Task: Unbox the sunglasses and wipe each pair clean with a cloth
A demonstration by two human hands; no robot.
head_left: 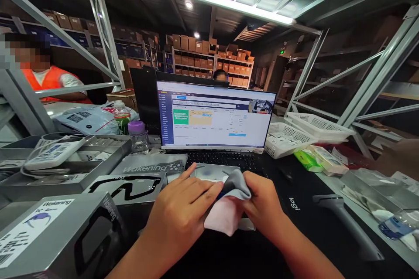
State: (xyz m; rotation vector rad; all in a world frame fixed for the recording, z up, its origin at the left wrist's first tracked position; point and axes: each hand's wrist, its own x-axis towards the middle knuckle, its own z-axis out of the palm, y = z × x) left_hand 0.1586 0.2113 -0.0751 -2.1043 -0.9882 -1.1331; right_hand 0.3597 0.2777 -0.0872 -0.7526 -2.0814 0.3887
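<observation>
In the middle of the head view, my right hand (263, 196) is closed on a folded cloth (224, 216), grey on one side and pale pink on the other. My left hand (183, 207) presses against the cloth from the other side, fingers together and index finger raised. Between the hands shows a bluish edge, with thin dark bars sticking up like the temple arms of glasses (225, 172); most of this is hidden by fingers and cloth. Just behind the hands lies an open grey box (209, 174).
A monitor (216, 117) and keyboard (225, 159) stand ahead. Grey Wakening boxes (131, 183) and a purple-lidded bottle (137, 135) are on the left. To the right are a barcode scanner (347, 222), a mouse (284, 174) and white baskets (284, 135). A person sits at far left.
</observation>
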